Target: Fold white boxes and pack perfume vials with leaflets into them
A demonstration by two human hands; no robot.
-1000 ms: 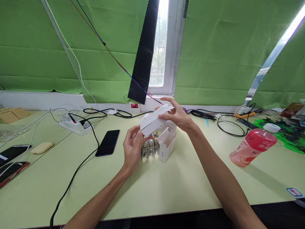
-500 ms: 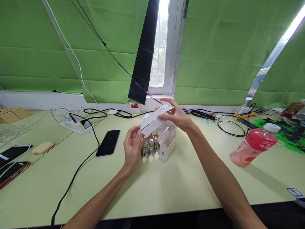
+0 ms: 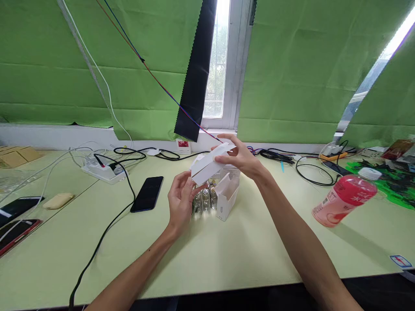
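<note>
Your right grip [image 3: 240, 156] is holding a white, oblong cardboard box [image 3: 207, 167] aslant, apparently needing steady handling, while your left grip [image 3: 180, 198], closure unclear, is sitting at its lower end.

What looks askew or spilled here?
No spill shows. The black cable straggles untidily to the desk's front edge. The pink bottle seems to lean, perhaps lens distortion; the raised white carton tilts, but the right hand holds it.
</note>
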